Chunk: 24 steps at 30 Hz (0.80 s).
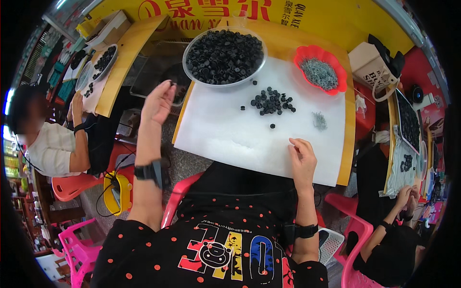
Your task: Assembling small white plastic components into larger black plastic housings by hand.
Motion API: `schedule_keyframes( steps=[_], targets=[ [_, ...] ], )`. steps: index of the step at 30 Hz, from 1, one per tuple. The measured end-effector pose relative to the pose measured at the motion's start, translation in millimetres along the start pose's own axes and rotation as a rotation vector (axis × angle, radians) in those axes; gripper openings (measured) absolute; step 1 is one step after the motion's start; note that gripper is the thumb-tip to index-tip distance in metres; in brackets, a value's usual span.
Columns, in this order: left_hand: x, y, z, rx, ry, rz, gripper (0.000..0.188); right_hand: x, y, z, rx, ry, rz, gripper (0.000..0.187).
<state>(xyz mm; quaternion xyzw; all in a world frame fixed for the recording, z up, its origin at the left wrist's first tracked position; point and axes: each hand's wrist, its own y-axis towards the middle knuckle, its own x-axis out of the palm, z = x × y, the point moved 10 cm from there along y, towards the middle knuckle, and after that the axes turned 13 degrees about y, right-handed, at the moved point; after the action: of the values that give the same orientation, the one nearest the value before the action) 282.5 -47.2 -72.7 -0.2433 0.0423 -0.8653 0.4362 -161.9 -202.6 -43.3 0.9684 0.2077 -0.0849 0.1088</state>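
Right fingers point(300, 143) slightly apart, nearer both: small black round parts point(273, 104) ahead-left, thin grey pins point(319, 121) ahead-right. Left hand point(157, 106) beyond desk point(281, 41), left side; pinch unclear.

Lettering runs across the yellow panel point(331, 26) behind the table: large red characters point(218, 8), with red Latin letters point(191, 24) below them, partly hidden by a bowl point(186, 67). Toward the panel's right end, smaller dark writing point(296, 14) stands sideways, mixing characters and Latin capitals. The person's black shirt point(144, 245) carries a small, pale line of capitals point(225, 228), seen upside down, and large block letters point(261, 259) in red, yellow and blue. Dark capitals point(378, 78) stand in tilted lines on the beige bag point(361, 56) at the right
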Motion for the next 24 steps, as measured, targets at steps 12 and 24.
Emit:
schedule_keyframes(
  steps=[12,24],
  targets=[
    [65.4,-44.9,20.0,0.381,0.620,0.041,0.012,2.0,-0.9,0.9,-0.037,-0.006,0.030,0.018],
    [200.7,-80.5,-66.1,0.768,1.481,-0.402,0.020,3.8,-5.3,-3.6,-0.088,0.027,0.047,0.014]
  ],
)
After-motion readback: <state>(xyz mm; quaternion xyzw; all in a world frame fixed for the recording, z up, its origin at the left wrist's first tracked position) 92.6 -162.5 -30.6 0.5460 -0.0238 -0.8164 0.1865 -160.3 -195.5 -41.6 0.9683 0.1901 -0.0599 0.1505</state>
